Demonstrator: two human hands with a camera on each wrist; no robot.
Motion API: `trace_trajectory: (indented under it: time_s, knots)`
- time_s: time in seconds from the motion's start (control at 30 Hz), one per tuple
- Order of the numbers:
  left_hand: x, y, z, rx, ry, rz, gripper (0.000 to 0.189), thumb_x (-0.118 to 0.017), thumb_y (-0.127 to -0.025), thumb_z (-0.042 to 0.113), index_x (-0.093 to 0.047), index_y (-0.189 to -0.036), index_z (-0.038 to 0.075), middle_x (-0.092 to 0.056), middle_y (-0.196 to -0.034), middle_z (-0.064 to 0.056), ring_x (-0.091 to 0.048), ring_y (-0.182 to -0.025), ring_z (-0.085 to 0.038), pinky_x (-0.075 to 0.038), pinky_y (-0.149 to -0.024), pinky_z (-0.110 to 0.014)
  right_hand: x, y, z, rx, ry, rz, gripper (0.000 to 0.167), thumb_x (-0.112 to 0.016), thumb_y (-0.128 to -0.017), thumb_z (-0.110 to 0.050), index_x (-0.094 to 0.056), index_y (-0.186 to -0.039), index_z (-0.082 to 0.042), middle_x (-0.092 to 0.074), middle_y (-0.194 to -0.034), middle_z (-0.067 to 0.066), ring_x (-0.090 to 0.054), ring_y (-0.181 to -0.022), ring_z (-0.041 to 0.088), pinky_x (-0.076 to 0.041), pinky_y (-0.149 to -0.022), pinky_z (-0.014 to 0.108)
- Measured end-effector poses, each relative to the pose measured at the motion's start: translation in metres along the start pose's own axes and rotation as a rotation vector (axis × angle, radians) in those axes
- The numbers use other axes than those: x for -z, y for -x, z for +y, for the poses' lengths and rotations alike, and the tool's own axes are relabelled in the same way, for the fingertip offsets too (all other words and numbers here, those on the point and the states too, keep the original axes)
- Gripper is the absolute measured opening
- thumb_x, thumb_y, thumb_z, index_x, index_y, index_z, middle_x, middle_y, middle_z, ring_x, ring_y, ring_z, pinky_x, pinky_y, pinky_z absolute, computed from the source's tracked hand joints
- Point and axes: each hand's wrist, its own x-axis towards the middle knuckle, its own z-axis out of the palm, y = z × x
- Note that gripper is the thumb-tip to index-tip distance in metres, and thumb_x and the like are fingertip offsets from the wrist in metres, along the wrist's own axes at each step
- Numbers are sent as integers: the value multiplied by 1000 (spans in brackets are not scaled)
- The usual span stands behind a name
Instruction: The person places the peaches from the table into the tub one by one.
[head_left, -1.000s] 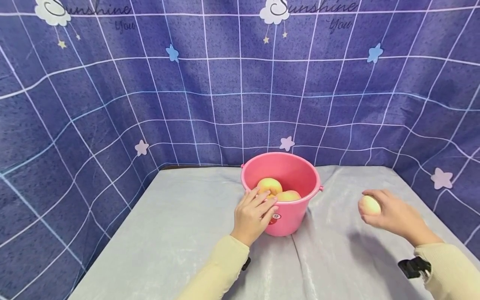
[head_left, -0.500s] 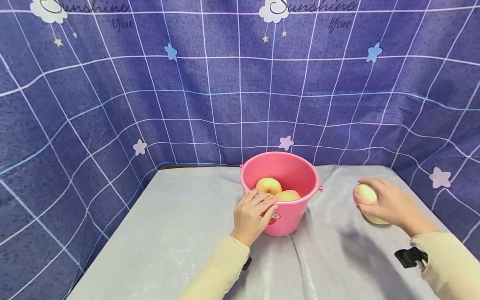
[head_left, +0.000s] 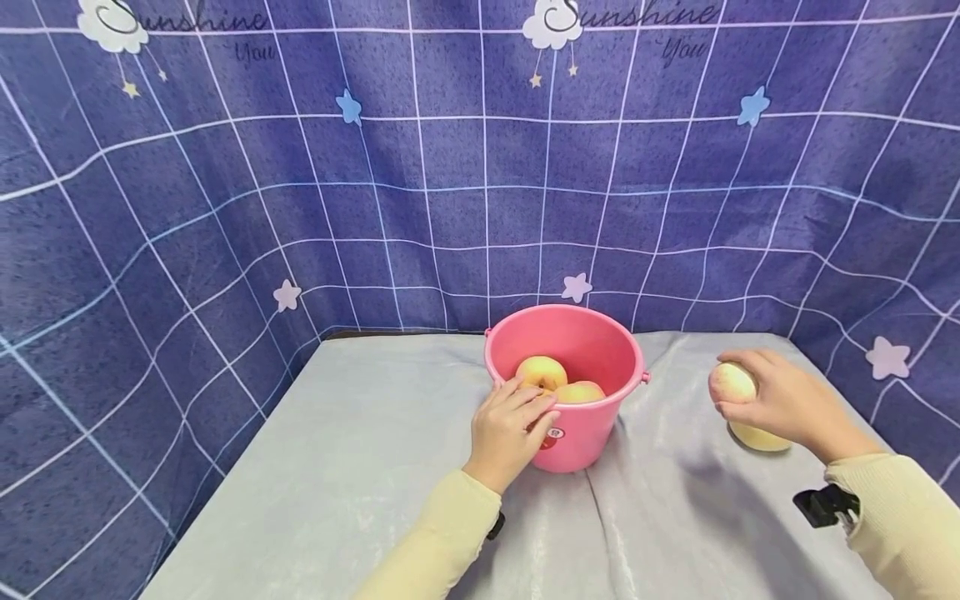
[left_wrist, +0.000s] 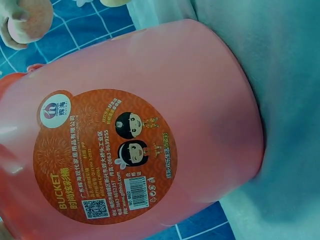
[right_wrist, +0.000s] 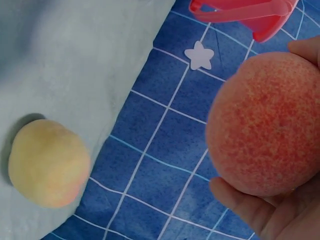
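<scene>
A pink bucket (head_left: pixel 573 442) stands on the grey cloth with peaches inside it. Two show clearly, one peach (head_left: pixel 542 369) behind and one peach (head_left: pixel 581 392) by the front rim. My left hand (head_left: pixel 508 429) holds the bucket's front-left rim, fingers over the edge. Off to the right, my right hand (head_left: pixel 787 404) grips a peach (head_left: pixel 732 384) above the table, thumb below and fingers on top. Another peach (head_left: pixel 759 437) lies on the cloth beneath it, partly covered by that hand. The right wrist view shows the held peach (right_wrist: pixel 267 125) red and speckled.
A grey cloth (head_left: pixel 360 450) covers the table. Blue gridded curtains (head_left: pixel 420 208) rise behind it and along both sides. A round orange label (left_wrist: pixel 105 157) is on the bucket's side. The bucket's handle (right_wrist: pixel 245 14) appears in the right wrist view.
My right hand has moved slightly up and left with its peach. The peach lying on the cloth has come into view below it. My left hand and the bucket stay put.
</scene>
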Motion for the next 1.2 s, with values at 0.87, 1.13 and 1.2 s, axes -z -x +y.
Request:
trace_trajectory:
  time_s: [0.87, 1.13, 1.2]
  knots:
    - [0, 0, 0, -9, -2, -4, 23, -83, -72, 22, -79, -94, 16, -72, -90, 1, -65, -99, -22, -48, -94, -47, 27, -58, -15, -44, 1, -523, 49, -72, -65, -28, -62, -108, -5, -60, -74, -1, -52, -65, 15, -44, -53, 29]
    - [2, -1, 1, -6, -8, -5, 23, -83, -72, 22, -79, -93, 16, -72, -90, 1, -65, -98, -22, -49, -93, -47, 32, -66, -22, -89, -49, -571, 53, -71, -67, -26, -58, -113, -2, -58, -74, 0, -52, -63, 16, -46, -50, 29]
    - [2, -1, 1, -5, -7, -8, 23, -83, -72, 22, -78, -94, 16, -72, -90, 1, -65, -99, -22, -49, -93, -47, 33, -69, -24, -85, -39, -578, 53, -70, -67, -26, -58, -113, -2, -59, -75, 1, -53, -64, 16, -46, -51, 30]
